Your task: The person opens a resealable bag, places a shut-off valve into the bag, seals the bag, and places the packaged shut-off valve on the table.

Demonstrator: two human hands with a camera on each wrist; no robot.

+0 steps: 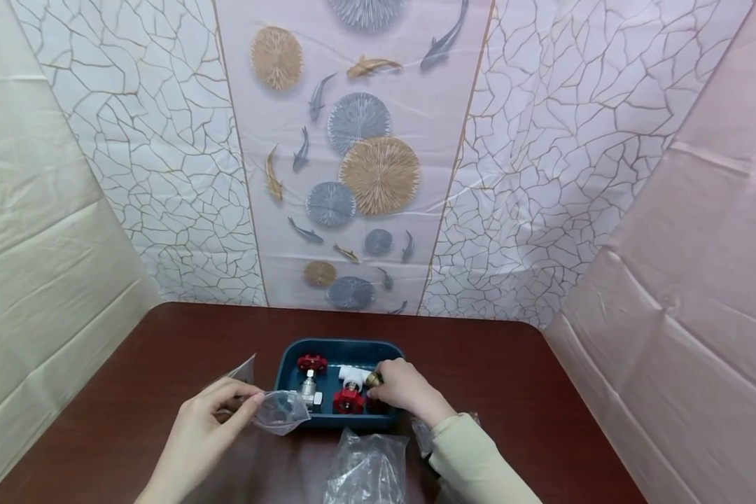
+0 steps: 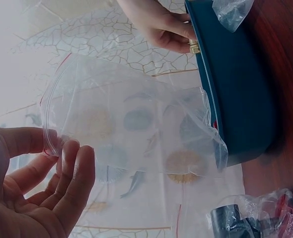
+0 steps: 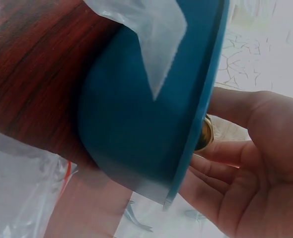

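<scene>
From my station I'm watching the left hand (image 1: 208, 414) pinching a clear bag (image 1: 283, 414) at the blue tray's (image 1: 346, 421) eight o'clock, wrist slanting from seven. The right hand (image 1: 408, 386) is narrowly gripping a brass fitting (image 1: 373, 379) at the tray's three o'clock, its sleeve (image 1: 485, 458) reaching from five.

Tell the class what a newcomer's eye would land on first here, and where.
Bright red handwheels stand out first, inside the blue tray on the dark table. Next come the hands: by the tray's right side, the right hand grips a brass-coloured fitting; by its left, the left hand pinches a clear bag. Behind hangs a fish-patterned backdrop.
</scene>
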